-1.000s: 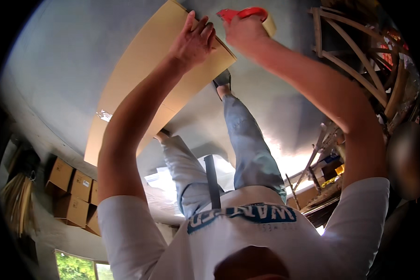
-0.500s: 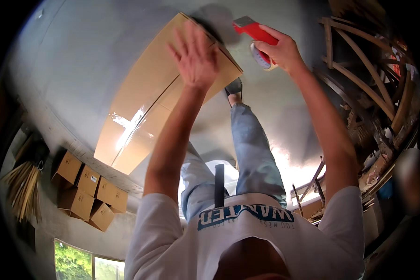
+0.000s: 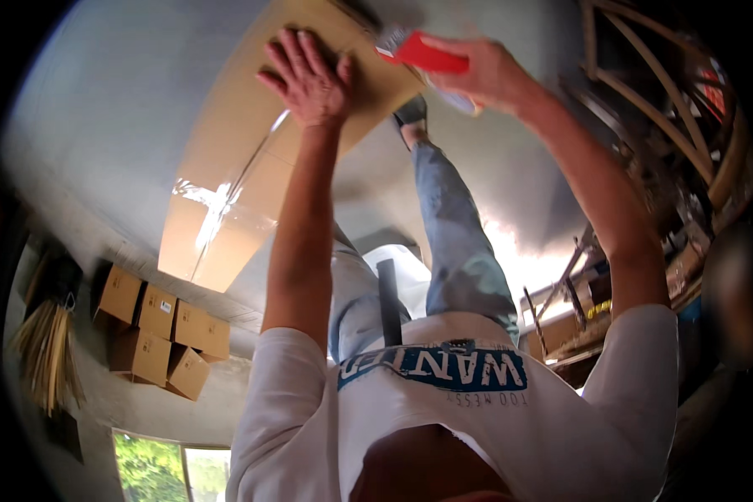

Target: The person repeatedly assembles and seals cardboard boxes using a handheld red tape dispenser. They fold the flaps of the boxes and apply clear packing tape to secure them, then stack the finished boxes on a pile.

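A large brown cardboard box lies in front of me with a seam along its upper face. Shiny clear tape covers part of that seam at the near left end. My left hand is open, its fingers spread and its palm down on the box's upper face. My right hand is closed round a red tape dispenser with a grey metal front end. The dispenser's front end is near the box's right edge; I cannot tell whether they touch. The tape roll beneath is partly hidden and blurred.
Several smaller brown boxes are stacked at the lower left, beside a bundle of thin strips. Curved wooden frames and other clutter stand along the right side. My foot rests on the grey floor close to the box.
My left hand has moved left and settled flat on the box. My right hand has brought the tape dispenser left, to the box's right edge. The box sits higher in view.
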Motion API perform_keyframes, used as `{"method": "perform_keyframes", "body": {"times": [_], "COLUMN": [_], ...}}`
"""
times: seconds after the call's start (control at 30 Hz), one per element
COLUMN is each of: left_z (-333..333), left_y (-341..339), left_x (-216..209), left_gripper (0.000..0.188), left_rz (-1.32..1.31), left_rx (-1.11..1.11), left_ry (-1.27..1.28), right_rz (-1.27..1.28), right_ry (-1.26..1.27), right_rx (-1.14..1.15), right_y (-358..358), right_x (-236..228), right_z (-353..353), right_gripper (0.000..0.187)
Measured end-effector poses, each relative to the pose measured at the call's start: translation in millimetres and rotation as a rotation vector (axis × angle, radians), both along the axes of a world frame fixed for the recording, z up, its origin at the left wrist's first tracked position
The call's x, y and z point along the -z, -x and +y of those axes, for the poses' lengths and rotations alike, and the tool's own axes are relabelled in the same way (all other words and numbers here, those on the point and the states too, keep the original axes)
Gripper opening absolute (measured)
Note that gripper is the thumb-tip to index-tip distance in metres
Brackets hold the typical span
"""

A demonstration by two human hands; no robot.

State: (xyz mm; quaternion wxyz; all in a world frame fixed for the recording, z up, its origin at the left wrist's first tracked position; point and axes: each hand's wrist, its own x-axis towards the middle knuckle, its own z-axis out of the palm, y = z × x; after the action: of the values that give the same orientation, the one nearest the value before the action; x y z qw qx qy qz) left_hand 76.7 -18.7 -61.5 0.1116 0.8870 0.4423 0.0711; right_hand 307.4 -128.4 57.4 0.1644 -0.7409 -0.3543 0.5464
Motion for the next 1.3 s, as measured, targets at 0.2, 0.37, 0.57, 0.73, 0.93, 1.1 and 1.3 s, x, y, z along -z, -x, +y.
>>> {"method": "perform_keyframes", "body": {"times": [0.2,0.37,0.57,0.73,0.93,1.1,1.3], "left_z": [-1.5,-8.3,-6.5,5.6,77.2,169.3,146.3], "left_y": [-4.6,-18.3,-46.3,-53.7,-60.9,-39.5,-53.8], "left_x": [-10.5,-27.8,-25.3,-16.0,-11.0,6.3,-43.1], "left_gripper": [0.080,0.061,0.031,0.023,0.029,0.039,0.043], "left_rz": [0.052,-0.059,-0.132,-0.226,0.017,-0.048,0.178], "left_rx": [0.030,0.257,0.956,0.986,0.988,0.765,-0.102], "left_ry": [0.001,-0.004,0.096,0.153,0.260,0.205,0.674], "right_rz": [-0.043,-0.355,-0.669,-0.533,-0.509,-0.446,-0.586], "right_ry": [0.386,0.115,0.335,0.395,0.425,0.470,0.519], "right_rx": [0.077,-0.128,-0.839,-0.607,-0.598,-0.564,-0.405], "right_y": [25.9,31.8,57.9,60.5,60.8,71.1,66.3], "right_x": [-27.6,-11.3,-10.4,28.2,45.9,54.4,23.7], "right_z": [-91.3,-102.2,-40.2,-4.4,2.6,0.2,-8.1], "right_gripper": [0.062,0.062,0.025,0.044,0.057,0.066,0.055]}}
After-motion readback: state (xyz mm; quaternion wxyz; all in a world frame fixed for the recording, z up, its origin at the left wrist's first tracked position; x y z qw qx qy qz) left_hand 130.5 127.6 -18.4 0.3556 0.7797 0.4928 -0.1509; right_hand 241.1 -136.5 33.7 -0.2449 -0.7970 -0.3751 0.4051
